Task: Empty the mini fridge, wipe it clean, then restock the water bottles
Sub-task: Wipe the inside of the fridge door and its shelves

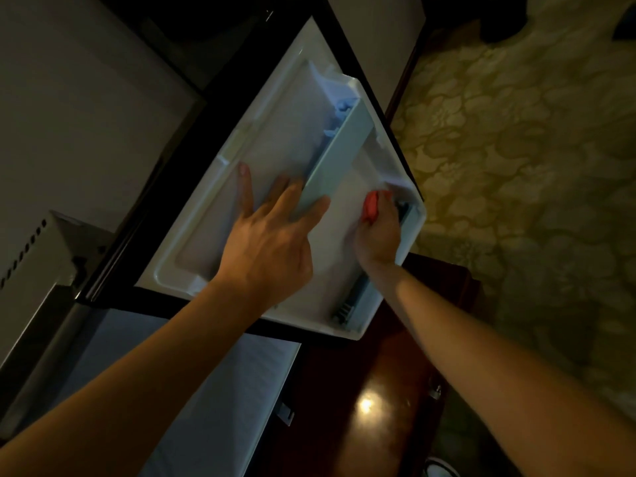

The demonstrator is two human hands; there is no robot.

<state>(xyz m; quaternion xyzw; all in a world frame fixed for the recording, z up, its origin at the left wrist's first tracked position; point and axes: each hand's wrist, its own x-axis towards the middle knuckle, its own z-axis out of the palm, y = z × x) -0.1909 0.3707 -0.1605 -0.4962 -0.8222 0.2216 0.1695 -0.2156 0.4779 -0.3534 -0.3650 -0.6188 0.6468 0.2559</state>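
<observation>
Door [206, 249], open: left hand [272, 242], fingers spread flat, braced its liner while right hand [377, 232] gripped red cloth [372, 205], wiping the far-right corner.

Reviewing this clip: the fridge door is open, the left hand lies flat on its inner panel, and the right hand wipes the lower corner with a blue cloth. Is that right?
Not quite. In the head view the cloth in the right hand is red, not blue. The rest holds: the fridge door is open and the left hand lies flat on its inner panel.
</observation>
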